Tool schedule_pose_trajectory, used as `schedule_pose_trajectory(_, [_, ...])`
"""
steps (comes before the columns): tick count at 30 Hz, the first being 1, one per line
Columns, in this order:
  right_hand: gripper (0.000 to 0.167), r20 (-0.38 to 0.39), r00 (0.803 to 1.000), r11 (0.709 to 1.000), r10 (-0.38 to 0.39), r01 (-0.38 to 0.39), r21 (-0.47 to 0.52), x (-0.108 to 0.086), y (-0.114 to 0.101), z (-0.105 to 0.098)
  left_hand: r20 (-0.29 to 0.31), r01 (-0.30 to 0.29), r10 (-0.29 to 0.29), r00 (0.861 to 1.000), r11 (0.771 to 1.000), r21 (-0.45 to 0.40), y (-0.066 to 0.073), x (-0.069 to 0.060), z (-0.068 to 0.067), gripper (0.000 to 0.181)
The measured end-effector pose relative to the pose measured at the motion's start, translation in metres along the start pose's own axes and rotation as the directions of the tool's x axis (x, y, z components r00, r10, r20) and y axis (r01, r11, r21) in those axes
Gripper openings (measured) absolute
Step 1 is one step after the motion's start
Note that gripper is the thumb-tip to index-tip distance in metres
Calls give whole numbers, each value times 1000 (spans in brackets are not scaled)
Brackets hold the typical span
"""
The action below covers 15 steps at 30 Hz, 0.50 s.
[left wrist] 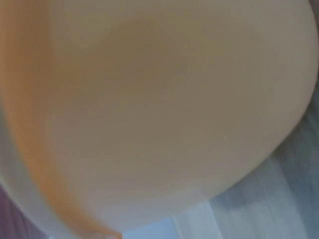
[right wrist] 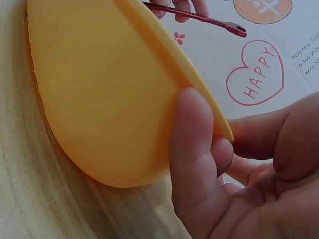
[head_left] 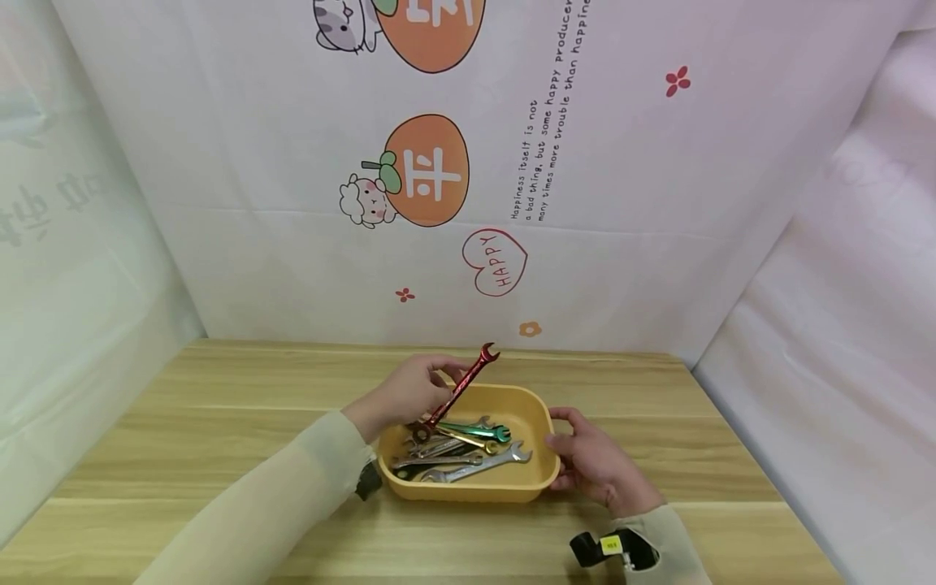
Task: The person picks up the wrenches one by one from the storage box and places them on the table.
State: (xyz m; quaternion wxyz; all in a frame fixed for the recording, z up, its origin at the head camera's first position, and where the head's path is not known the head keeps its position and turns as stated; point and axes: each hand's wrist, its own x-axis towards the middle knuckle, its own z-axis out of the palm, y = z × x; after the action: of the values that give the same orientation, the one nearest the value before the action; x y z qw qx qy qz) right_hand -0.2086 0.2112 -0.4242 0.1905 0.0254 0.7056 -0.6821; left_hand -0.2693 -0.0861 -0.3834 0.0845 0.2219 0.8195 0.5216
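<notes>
A red metallic combination wrench slants up over the left part of a yellow plastic tub, its open end raised and its ring end low over the other wrenches. My left hand holds it by the shaft; the fingertips are partly hidden. Inside the tub lie a green wrench, a gold wrench, a silver wrench and several more, overlapping. At the tub's right end, my right hand grips the rim, as the right wrist view shows. Only the tub's blurred outer wall fills most of the left wrist view.
The tub stands on a wood-grain table. Behind the table rises a white printed sheet, and more white sheeting closes in the sides. A black wrist camera sits at the right sleeve.
</notes>
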Motion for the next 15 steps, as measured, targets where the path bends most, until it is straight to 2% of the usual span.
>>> schedule_pose_trajectory(4, [48,4,1000,1000,-1,1,-1,0,0,0,-20,43,-46,999,989,-144,3,-1,-1,55])
schedule_pose_trajectory(9, [48,5,1000,1000,0,0,2,0,0,-1,-38,97,-113,993,951,-293,4,-4,-7,59])
schedule_pose_trajectory(13, [49,9,1000,1000,0,0,6,0,0,-1,-74,113,-149,986,927,-359,1,-6,-15,60])
schedule_pose_trajectory(15, [49,9,1000,1000,0,0,7,0,0,-1,-97,112,-157,983,925,-364,-2,-7,-19,60])
